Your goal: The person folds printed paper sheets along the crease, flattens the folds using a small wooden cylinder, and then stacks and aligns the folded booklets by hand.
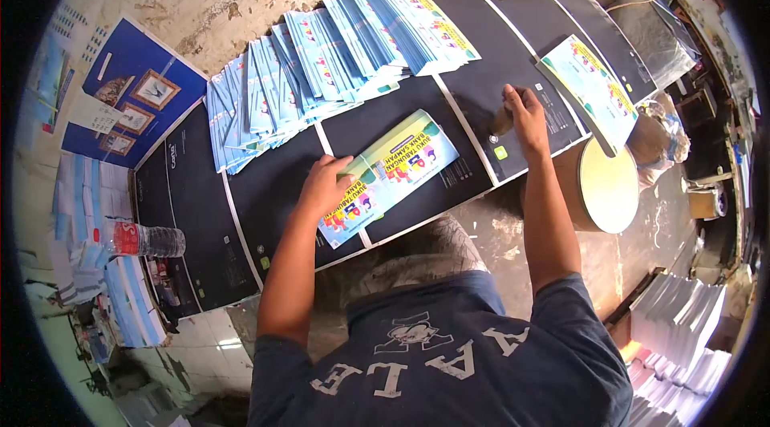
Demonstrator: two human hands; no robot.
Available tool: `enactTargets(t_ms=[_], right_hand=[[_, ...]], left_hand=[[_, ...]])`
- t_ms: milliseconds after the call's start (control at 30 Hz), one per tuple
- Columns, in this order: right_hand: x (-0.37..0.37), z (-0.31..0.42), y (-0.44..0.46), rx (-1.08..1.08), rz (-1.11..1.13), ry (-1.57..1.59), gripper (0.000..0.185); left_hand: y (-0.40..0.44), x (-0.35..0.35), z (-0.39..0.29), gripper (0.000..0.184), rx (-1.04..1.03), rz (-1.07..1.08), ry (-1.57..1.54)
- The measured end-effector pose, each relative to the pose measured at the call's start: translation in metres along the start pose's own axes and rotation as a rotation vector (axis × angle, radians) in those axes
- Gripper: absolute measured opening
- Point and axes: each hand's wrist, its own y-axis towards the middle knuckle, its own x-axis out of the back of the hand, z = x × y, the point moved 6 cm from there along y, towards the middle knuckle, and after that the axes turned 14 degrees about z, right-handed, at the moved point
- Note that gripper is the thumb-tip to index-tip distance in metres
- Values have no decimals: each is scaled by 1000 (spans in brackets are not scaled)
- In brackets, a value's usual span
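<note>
My left hand [325,186] rests on the left part of a printed booklet cover [409,156] lying tilted on the black table [281,210], with its fingers apart. Over the table to the right, my right hand [525,118] is raised with its fingers curled; whether something small is between them cannot be made out. Right of it, a stack of similar printed covers [589,90] lies at the table's right edge. Behind both hands, a long fanned row of light blue booklets [321,58] leans across the back of the table.
A plastic bottle [144,239] lies at the left edge beside paper stacks [132,299]. A blue board [132,94] stands at the back left. A round drum [605,186] stands on the floor at the right, with more paper stacks [678,323] at lower right.
</note>
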Motion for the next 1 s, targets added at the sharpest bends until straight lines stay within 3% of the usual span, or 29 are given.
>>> enactTargets(t_ms=[67, 133, 167, 200, 267, 333, 400, 467, 533, 600, 667, 733, 833, 867, 900, 933, 967, 1000], right_hand=[[0, 1, -3, -17, 36, -67, 44], [0, 36, -23, 346, -313, -642, 48], [-6, 54, -40, 491, -359, -760, 47], [-18, 61, -52, 496, -337, -746, 47], [-69, 68, -84, 793, 176, -744, 53], [-130, 32, -121, 722, 661, -1055, 64], [-163, 10, -145, 686, 805, -1206, 72], [-174, 6, -164, 690, 956, -1091, 76], [-177, -4, -175, 724, 931, -1089, 71], [-176, -8, -187, 915, 815, -1267, 64], [-176, -10, -193, 910, 797, -1169, 57], [-174, 7, -199, 1054, 738, -1073, 52], [-173, 39, -187, 1093, 733, -948, 49], [-173, 53, -180, 1067, 737, -878, 49], [-174, 74, -172, 1099, 709, -755, 51], [-176, 85, -166, 1124, 695, -757, 51], [-178, 93, -155, 1007, 763, -607, 45], [-181, 102, -144, 891, 826, -458, 39]], left_hand=[[0, -2, 2, 42, -5, -37, -12], [-1, -5, 8, 44, -39, -59, -34], [-1, -8, 9, 43, -56, -97, -25], [-2, -9, 10, 43, -32, -107, -25], [-5, -13, 7, 39, -47, -96, 36], [-12, -20, 7, 35, -75, -138, 45], [-21, -26, 2, 36, -102, -161, 58], [-36, -37, -2, 37, -71, -129, 16], [-59, -46, -9, 36, -56, -156, 24], [-81, -57, -17, 37, -77, -125, 12], [-98, -71, -19, 40, -75, -59, -150], [-110, -76, -19, 36, -85, -58, -74], [-121, -73, 7, 43, 61, 78, -1007], [-119, -87, 44, 54, -55, 278, -1449], [-119, -75, 37, 58, -210, 214, -1560], [-119, -52, 20, 69, -413, 106, -1466], [-123, -29, 4, 82, -607, -13, -1374], [-135, 1, -42, 100, -665, -141, -1279]])
